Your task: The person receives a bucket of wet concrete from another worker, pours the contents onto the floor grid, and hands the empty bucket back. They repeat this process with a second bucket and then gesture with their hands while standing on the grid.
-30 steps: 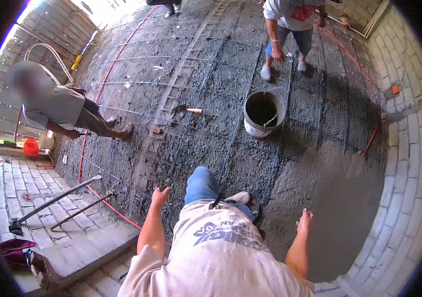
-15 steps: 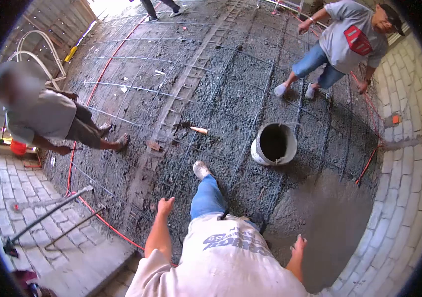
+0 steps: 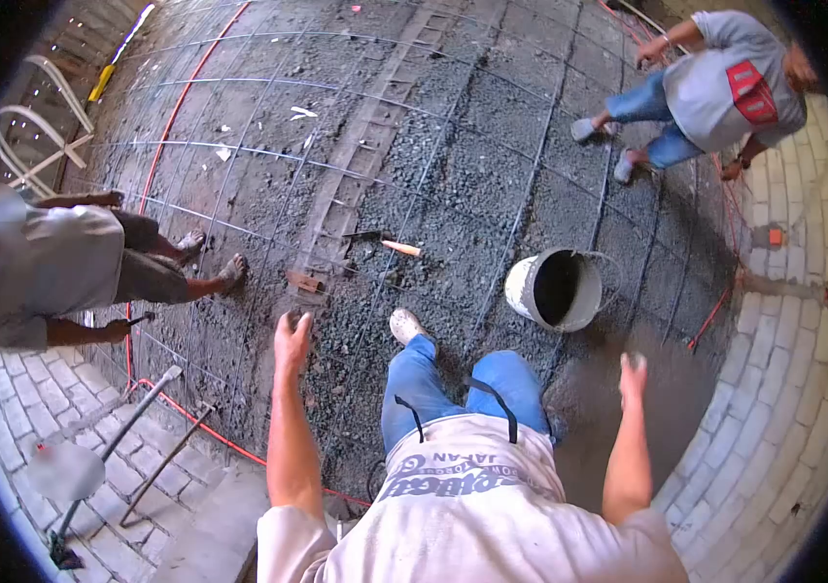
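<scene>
My left hand is raised over the gravel with nothing in it, its thumb and fingers apart. Out to the other side, my right hand hangs empty above wet grey concrete, its fingers loosely stretched. Nearest to the right hand is a white bucket, dark inside, tilted a little on the gravel. A trowel with an orange handle lies ahead of my shoe. Neither hand touches the bucket or the trowel.
A rebar grid covers the gravel. One person at left holds a small dark-headed tool; another person stands at upper right. An orange tube runs along the left side. Block walls flank the floor; a long-handled tool leans at left.
Both my hands have moved forward and up in view, the right one coming nearer the bucket. My view has shifted, and the person at left now appears closer to the edge.
</scene>
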The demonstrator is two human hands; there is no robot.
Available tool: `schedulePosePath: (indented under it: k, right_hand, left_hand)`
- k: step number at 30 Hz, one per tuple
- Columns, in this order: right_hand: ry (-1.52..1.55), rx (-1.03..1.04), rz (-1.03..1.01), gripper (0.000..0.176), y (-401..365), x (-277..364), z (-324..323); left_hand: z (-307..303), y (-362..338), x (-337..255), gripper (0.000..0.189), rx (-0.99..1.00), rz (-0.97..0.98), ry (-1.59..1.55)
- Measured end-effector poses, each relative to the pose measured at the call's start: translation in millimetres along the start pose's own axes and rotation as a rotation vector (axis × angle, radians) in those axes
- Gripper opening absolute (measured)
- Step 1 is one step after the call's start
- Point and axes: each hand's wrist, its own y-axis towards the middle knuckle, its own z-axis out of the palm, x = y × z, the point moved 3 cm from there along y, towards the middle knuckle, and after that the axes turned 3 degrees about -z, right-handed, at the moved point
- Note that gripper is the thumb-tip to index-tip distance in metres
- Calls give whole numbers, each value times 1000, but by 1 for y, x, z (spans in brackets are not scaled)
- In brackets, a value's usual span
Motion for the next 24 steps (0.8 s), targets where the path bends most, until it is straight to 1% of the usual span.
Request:
schedulePosePath:
  k: [1, 2, 3, 4, 5, 6, 7, 8, 9, 10, 11, 12, 13, 14, 15, 17, 18, 19, 20, 21, 22, 24]
  right_hand:
    - [72, 8, -36, 58, 5, 43, 7]
    - [87, 7, -106, 56, 19, 65, 15]
    - [67, -33, -245, 57, 42, 69, 28]
    - [51, -27, -266, 55, 54, 81, 37]
    - [80, 9, -323, 53, 61, 92, 46]
    - [88, 26, -327, 53, 66, 98, 55]
    - [98, 52, -335, 54, 71, 100, 62]
    - [56, 60, -339, 55, 74, 98, 64]
    - [17, 72, -346, 56, 80, 92, 64]
    - [21, 78, -335, 57, 90, 75, 68]
    - [37, 80, -284, 59, 99, 53, 71]
    - [44, 98, -199, 59, 108, 29, 73]
    - [52, 111, -108, 60, 112, 7, 70]
    - [80, 150, -56, 61, 108, -4, 60]
    - [43, 120, -18, 60, 114, -31, 64]
    - [59, 126, 84, 63, 114, -61, 57]
    - [65, 132, 101, 63, 114, -76, 57]
    - [115, 136, 168, 64, 118, -90, 57]
    - [168, 137, 234, 66, 125, -101, 59]
    - [181, 137, 249, 66, 131, -103, 59]
    - [214, 141, 260, 67, 137, -103, 59]
    - [280, 130, 247, 70, 149, -98, 59]
  left_hand:
    - [-14, -15, -7, 44, 12, -107, 61]
    - [-21, -28, -1, 48, 18, -128, -54]
    - [-30, -35, 35, 50, -20, -130, 55]
    - [-40, -61, 25, 52, -81, -110, 198]
    - [-52, -68, 83, 53, -11, -153, 342]
    - [-57, -100, 85, 52, -48, -252, 301]
    - [-58, -131, 102, 51, -55, -283, 217]
    - [-60, -163, 114, 53, -22, -269, 341]
    - [-51, -201, 78, 57, 3, -563, 308]
    - [-54, -225, 168, 59, -179, -512, 324]
    - [-47, -259, 168, 61, -150, -584, 150]
    - [-26, -286, 154, 62, -108, -643, -23]
    - [-7, -309, 135, 63, -125, -823, -32]
    - [14, -333, 102, 64, -143, -1002, -43]
    - [27, -347, 104, 63, -81, -977, -12]
    - [43, -353, 101, 62, 103, -757, 201]
    - [46, -349, 99, 61, 165, -645, 321]
    - [48, -340, 97, 60, 207, -542, 427]
    - [48, -326, 92, 60, 233, -446, 511]
    - [45, -305, 84, 59, 244, -363, 574]
    - [48, -283, 46, 57, 272, -399, 548]
    - [41, -228, 16, 50, 325, -118, 687]
